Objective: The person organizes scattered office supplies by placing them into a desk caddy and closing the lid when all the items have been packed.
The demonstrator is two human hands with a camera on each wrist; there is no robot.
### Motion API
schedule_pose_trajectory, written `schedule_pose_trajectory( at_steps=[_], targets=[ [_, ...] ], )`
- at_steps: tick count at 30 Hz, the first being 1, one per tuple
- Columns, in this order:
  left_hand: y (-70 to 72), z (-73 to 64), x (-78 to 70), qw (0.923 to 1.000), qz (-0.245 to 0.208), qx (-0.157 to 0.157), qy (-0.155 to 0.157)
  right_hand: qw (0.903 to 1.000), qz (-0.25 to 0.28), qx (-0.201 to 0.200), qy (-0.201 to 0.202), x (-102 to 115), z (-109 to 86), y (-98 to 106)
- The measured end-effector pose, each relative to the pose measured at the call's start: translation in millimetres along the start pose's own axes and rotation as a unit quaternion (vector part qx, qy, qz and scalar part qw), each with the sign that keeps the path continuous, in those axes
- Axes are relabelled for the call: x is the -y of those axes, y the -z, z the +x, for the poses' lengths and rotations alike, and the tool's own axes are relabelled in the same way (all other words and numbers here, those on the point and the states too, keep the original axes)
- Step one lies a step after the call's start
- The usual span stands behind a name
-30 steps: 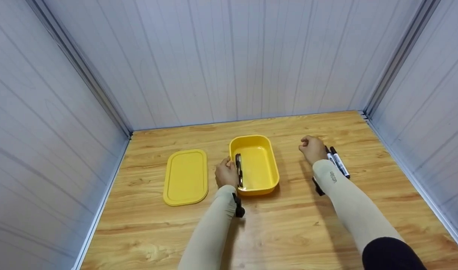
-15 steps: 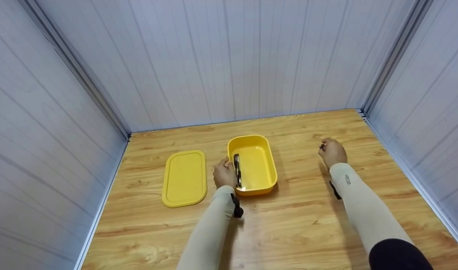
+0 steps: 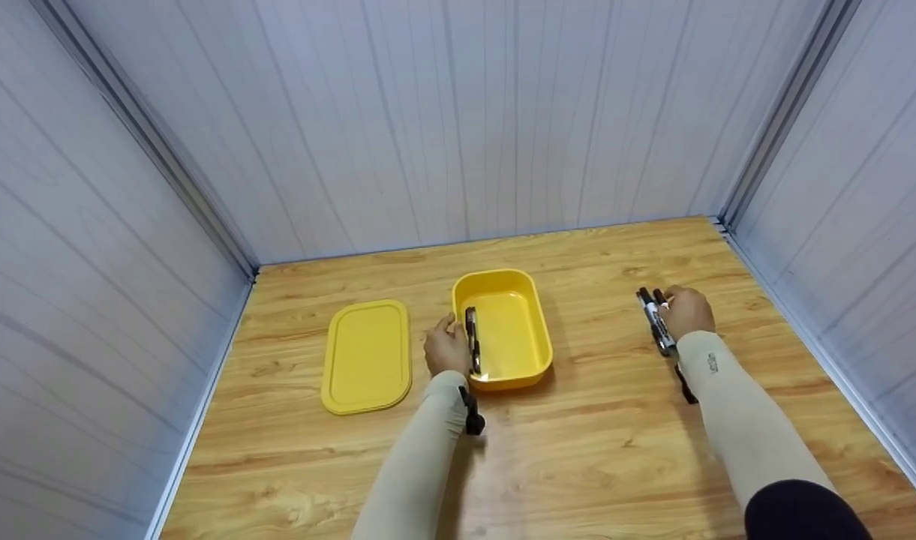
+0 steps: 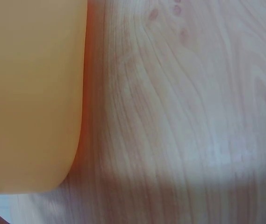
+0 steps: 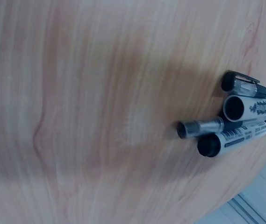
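A yellow box [image 3: 542, 319] stands in the middle of the table. My left hand [image 3: 446, 349] grips its left wall; the left wrist view shows that wall [image 4: 34, 102] close up. A dark pen [image 3: 473, 339] lies inside along the left side. My right hand [image 3: 689, 311] is at a small group of markers and pens, fingertips right at the cap of the nearest marker [image 3: 660, 298]. The right wrist view shows this black-and-white marker [image 5: 235, 138], another marker [image 5: 259, 107], a clear-barrelled pen [image 5: 200, 127] and a clipped pen [image 5: 247, 87], lying close together. I cannot tell whether my right fingers pinch one.
A flat yellow lid [image 3: 367, 358] lies left of the box. The wood-grain table [image 3: 578, 450] meets pale panel walls at the back [image 3: 412, 135], the left [image 3: 90, 262] and the right [image 3: 848, 247].
My right hand has moved right and a little toward me, and the markers and pens now show on its left side. My left hand stays at the box.
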State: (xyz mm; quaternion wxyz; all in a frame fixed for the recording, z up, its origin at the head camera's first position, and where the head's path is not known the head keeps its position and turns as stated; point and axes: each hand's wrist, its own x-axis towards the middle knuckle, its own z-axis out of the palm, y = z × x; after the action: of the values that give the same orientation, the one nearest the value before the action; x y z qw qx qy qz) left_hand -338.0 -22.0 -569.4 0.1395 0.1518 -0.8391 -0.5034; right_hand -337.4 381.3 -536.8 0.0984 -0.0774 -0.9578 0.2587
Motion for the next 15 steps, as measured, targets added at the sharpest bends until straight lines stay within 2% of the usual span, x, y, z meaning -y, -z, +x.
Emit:
schedule_pose_trajectory(
  at_steps=[5, 11, 15],
  targets=[
    [0.0, -0.6, 0.5, 1.0, 0.001, 0.001, -0.006, 0.9996, -0.002, 0.026, -0.006, -2, -4.9, -8],
    [-0.4, -1.2, 1.1, 1.0, 0.004, -0.002, -0.001, 0.9983, 0.011, 0.044, -0.036, -5, -8.5, -16],
    [0.4, -1.0, -0.1, 1.0, 0.003, -0.001, 0.003, 0.9986, 0.01, 0.043, -0.03, -6, -9.3, -19]
  ],
)
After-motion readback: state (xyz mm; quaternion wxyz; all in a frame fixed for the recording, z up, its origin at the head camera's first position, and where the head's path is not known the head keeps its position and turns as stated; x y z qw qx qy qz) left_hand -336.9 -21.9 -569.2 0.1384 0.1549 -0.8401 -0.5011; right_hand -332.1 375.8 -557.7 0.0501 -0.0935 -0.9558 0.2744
